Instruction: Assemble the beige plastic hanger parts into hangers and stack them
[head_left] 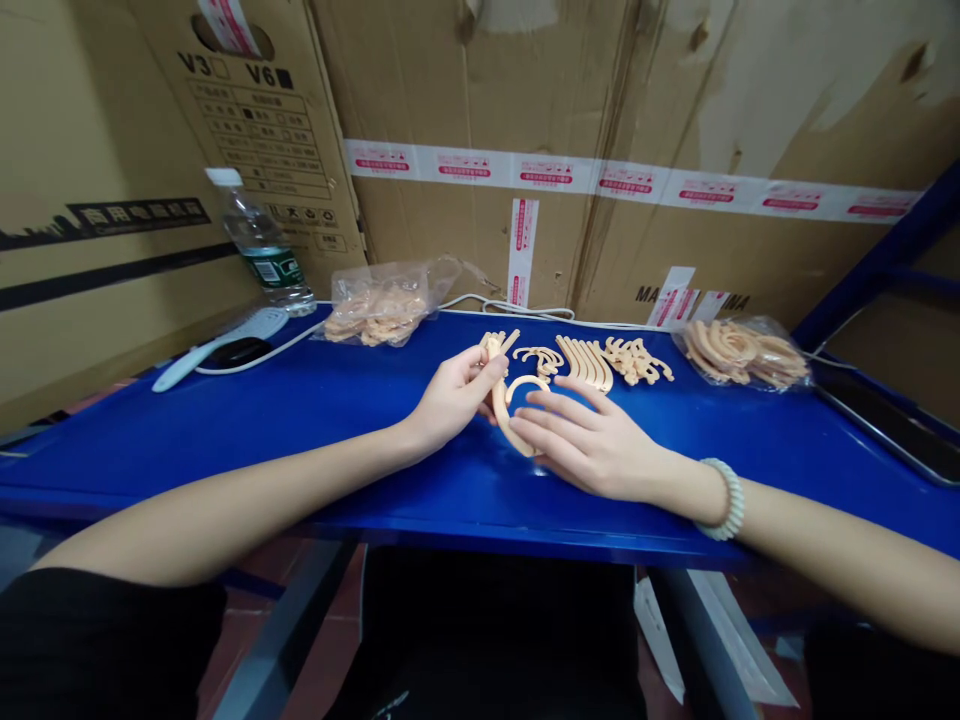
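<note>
My left hand [459, 392] is closed around a curved beige piece [501, 405], pinching its upper end between thumb and fingers. The piece bends into an open, hook-like loop below the grip. From the right, my right hand [589, 435] grips the lower end of the same piece, its fingertips over the curve and its index finger raised apart. Its thumb is mostly hidden. Just beyond the hands lie small curved beige parts [541, 358], a row of long, slightly bent beige strips [585, 362] and a heap of short wavy beige parts [637, 360].
Clear bags of beige parts lie at the back left [379, 308] and right [742, 350] of the blue table [420, 495]. At left are a water bottle [266, 250], a pale hairbrush [217, 345] and a black oval object [238, 352]. A phone [892, 425] lies right; cardboard [465, 230] stands behind.
</note>
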